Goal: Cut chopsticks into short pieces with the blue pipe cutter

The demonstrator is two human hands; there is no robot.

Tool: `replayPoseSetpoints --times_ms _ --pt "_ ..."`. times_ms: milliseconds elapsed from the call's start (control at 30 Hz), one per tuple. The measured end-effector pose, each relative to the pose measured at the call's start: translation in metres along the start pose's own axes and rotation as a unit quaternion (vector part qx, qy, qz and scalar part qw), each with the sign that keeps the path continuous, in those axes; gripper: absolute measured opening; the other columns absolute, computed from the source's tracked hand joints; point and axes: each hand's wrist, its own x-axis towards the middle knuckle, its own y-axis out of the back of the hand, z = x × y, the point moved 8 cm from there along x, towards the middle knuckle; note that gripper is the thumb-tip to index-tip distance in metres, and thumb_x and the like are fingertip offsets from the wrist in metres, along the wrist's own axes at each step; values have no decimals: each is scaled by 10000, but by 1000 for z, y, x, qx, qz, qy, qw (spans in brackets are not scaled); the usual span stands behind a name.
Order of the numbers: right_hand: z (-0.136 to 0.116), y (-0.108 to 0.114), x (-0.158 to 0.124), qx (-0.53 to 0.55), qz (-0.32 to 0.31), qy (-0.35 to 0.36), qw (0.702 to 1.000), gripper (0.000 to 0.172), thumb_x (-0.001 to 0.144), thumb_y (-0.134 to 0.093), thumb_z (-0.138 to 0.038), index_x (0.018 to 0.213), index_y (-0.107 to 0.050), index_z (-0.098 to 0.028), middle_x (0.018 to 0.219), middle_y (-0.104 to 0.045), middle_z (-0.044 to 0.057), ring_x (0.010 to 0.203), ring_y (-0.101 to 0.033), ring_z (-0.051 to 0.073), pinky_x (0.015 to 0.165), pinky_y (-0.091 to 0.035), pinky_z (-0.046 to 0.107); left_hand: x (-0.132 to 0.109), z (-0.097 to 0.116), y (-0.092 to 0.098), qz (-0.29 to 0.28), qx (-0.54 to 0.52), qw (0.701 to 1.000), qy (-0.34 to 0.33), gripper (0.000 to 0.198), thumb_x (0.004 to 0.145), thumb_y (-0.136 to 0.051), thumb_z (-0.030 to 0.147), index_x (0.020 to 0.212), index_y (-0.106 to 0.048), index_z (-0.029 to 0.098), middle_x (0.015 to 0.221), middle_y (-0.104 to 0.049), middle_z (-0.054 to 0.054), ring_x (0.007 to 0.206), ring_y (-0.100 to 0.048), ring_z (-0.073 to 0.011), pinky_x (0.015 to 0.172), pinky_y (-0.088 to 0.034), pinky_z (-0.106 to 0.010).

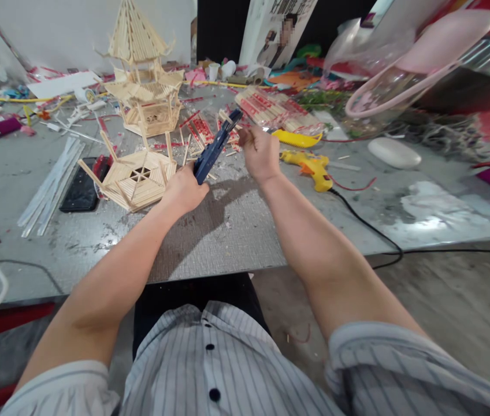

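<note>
My left hand is closed round the lower end of a long dark blue hand tool, which slants up and away to the right. My right hand is closed in a pinch beside the tool's far end; what its fingers hold is too small to make out. Left of my left hand lies a six-sided base of wooden sticks with short upright posts. Behind it stands a tiered stick pagoda with a pointed roof.
A yellow glue gun with a black cable lies right of my right hand, near a yellow-handled tool. Packs of sticks lie behind. Clear glue sticks and a black phone lie left. A white mouse-shaped object sits right.
</note>
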Motion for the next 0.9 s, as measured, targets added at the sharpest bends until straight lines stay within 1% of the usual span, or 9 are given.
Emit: replayPoseSetpoints --times_ms 100,200,300,400,500,633,800,900 --pt "-1 1 -2 3 5 7 1000 712 913 -8 -573 944 -606 -189 848 -631 98 850 -598 215 713 -395 326 -1 0 0 1 4 1000 0 481 756 -498 242 1224 -515 137 1152 -621 -136 1084 -577 -267 928 -446 -352" --pt "-1 2 -3 -2 11 10 1000 640 928 -68 -553 1000 -589 -188 852 -631 88 852 -599 214 704 -386 316 -1 -4 -1 3 20 1000 14 469 762 -490 239 1219 -512 140 1116 -635 -139 1053 -589 -267 905 -454 -358" --pt "-1 -1 -4 -4 3 18 1000 548 937 -143 -523 1029 -577 -200 881 -639 80 873 -600 221 703 -384 312 -1 -7 -1 13 45 998 30 396 782 -477 267 1153 -551 147 1049 -656 -135 1006 -606 -263 858 -467 -355" --pt "1 -8 -3 0 -1 28 1000 500 934 -197 -500 996 -586 -191 871 -647 91 849 -603 233 695 -388 321 -1 -8 0 16 57 998 36 339 796 -475 314 1062 -599 144 997 -666 -147 959 -620 -274 809 -479 -366" --pt "3 -13 -3 9 12 38 999 478 926 -236 -498 964 -595 -185 841 -649 94 825 -602 234 686 -392 325 1 -9 -1 10 72 997 40 326 793 -476 329 986 -643 126 944 -671 -170 909 -634 -291 764 -488 -379" --pt "3 -16 -4 16 26 39 999 470 928 -238 -484 935 -599 -184 839 -643 91 835 -598 235 698 -398 335 5 -14 -5 5 98 994 52 345 788 -483 351 983 -667 134 925 -679 -163 883 -642 -278 737 -494 -361" --pt "3 -17 -5 33 10 26 999 422 923 -271 -457 930 -595 -187 837 -633 91 856 -590 244 722 -406 357 12 -19 -11 8 95 994 50 362 775 -497 347 985 -667 105 931 -673 -196 882 -642 -297 736 -495 -382" --pt "3 -17 -6 30 -9 6 1000 427 921 -269 -458 944 -590 -177 864 -628 111 897 -581 272 767 -407 411 12 -20 -12 10 75 996 55 338 757 -515 344 944 -663 103 908 -666 -205 874 -643 -304 736 -493 -392"
